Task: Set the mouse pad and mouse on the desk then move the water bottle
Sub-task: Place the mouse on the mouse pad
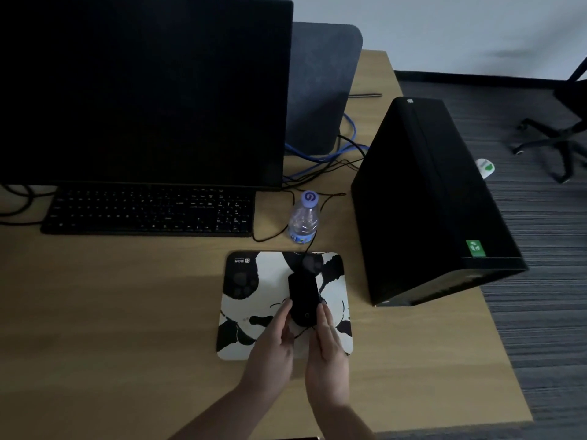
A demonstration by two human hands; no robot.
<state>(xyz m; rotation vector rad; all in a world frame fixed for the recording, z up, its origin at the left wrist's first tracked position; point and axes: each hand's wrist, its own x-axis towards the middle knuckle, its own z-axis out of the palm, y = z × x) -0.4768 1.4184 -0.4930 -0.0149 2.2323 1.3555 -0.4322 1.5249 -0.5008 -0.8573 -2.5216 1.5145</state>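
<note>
A black-and-white panda mouse pad [254, 312] lies flat on the wooden desk [111, 312], in front of the keyboard's right end. A black wired mouse [304, 295] rests on the pad's middle, its cable running back past the bottle. My left hand [273, 347] touches the mouse's left side and my right hand [327, 354] its right side, fingers straight, cupping it between them. A clear water bottle [304, 219] with a pale purple cap stands upright just behind the pad, between keyboard and tower.
A dark monitor [143, 90] and black keyboard [149, 211] fill the back left. A black computer tower [428, 201] stands at the right, close to the desk edge. Blue and black cables [330, 157] lie behind the bottle. An office chair base [556, 144] is on the carpet.
</note>
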